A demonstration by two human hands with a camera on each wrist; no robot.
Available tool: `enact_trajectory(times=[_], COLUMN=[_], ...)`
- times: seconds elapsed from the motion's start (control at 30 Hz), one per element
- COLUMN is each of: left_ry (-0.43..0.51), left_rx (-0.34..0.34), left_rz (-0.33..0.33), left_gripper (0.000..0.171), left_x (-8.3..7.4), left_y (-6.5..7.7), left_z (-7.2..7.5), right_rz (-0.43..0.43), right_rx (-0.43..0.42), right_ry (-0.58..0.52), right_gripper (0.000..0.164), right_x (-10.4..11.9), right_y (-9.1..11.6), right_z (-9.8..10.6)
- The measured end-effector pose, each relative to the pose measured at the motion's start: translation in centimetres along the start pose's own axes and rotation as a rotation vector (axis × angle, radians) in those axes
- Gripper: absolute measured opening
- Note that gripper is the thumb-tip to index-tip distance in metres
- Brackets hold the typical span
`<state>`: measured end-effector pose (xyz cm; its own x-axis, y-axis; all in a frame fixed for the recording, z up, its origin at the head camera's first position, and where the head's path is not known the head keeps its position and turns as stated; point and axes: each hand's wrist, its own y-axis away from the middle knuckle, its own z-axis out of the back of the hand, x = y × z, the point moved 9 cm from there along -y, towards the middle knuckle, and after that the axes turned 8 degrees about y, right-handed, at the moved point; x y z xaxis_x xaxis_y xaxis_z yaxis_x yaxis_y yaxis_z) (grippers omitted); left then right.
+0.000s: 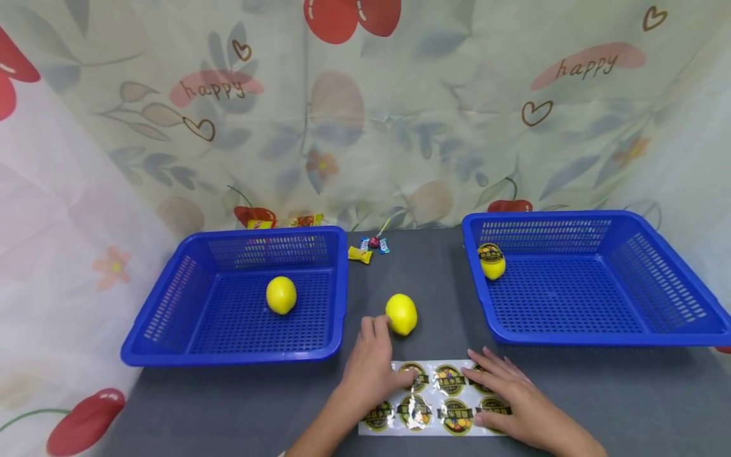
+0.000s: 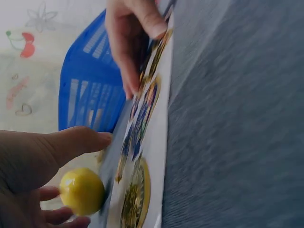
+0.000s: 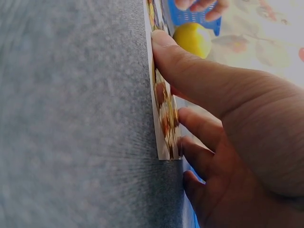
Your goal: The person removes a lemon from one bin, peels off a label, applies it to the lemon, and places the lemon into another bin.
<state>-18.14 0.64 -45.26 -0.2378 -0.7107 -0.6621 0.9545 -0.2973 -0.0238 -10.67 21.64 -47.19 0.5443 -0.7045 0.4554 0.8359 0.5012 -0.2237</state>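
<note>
A white sheet of round black-and-gold stickers [image 1: 432, 404] lies flat on the dark table. My right hand [image 1: 516, 397] rests over its right end, thumb by the near edge and fingers spread toward the far edge. Over the left part of the sheet is my left hand [image 1: 372, 365], loosely bent and holding nothing, with its fingertips beside a plain yellow lemon [image 1: 401, 314]. In the left wrist view a gap shows between the thumb and the stickers; the fingers reach close to the lemon [image 2: 82, 191]. Whether they touch it, I cannot tell.
A blue basket [image 1: 231, 360] on the left holds a plain lemon [image 1: 282, 295]. The right blue basket [image 1: 605, 339] holds a lemon [image 1: 492, 261] bearing a sticker. Small wrapped candies [image 1: 360, 255] lie at the back, before a printed curtain [image 1: 394, 171].
</note>
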Motion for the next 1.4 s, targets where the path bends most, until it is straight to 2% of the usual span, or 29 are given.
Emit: enact_trajectory(times=[0.13,0.3,0.57,0.8,0.87,0.97,1.1,1.17,1.27,1.4], left_ry=[-0.088,-0.086,-0.034,-0.065,-0.047,0.038,0.240,0.355,0.511,0.702], left_rx=[0.069,0.120,0.142,0.126,0.133,0.167,0.202,0.199,0.149,0.030], left_rz=[-0.059,-0.087,-0.116,-0.255,-0.286,-0.297,-0.256,-0.233,-0.215,-0.200], left_gripper=[0.065,0.054,0.049,0.037,0.032,0.026,0.022,0.021,0.014,0.009], left_x=[-0.5,-0.4,-0.6,-1.7,-1.9,-2.0,-1.8,-1.6,-1.4,-0.8], left_y=[1.0,1.2,1.0,1.1,1.1,1.1,0.9,0.7,0.4,-0.2], left_z=[-0.9,-1.6,-1.6,-1.6,-1.6,-1.4,-0.8,-0.6,-0.2,0.3], right_rz=[-0.008,0.032,0.041,0.030,0.027,0.022,0.021,0.019,0.015,0.002], right_rx=[0.008,-0.032,-0.058,-0.041,-0.045,-0.043,-0.041,-0.039,-0.030,-0.012], right_ry=[-0.007,0.029,0.047,0.033,0.033,0.032,0.035,0.034,0.037,0.070], right_gripper=[0.064,0.065,0.065,0.064,0.064,0.064,0.064,0.064,0.065,0.065], right_x=[0.0,0.3,0.4,0.4,0.4,0.4,0.5,0.5,0.5,0.5], right_y=[0.0,-0.1,-0.1,-0.2,-0.1,-0.1,-0.1,-0.2,-0.3,-0.4], right_z=[0.0,0.2,0.3,0.3,0.3,0.3,0.2,0.2,0.2,0.2])
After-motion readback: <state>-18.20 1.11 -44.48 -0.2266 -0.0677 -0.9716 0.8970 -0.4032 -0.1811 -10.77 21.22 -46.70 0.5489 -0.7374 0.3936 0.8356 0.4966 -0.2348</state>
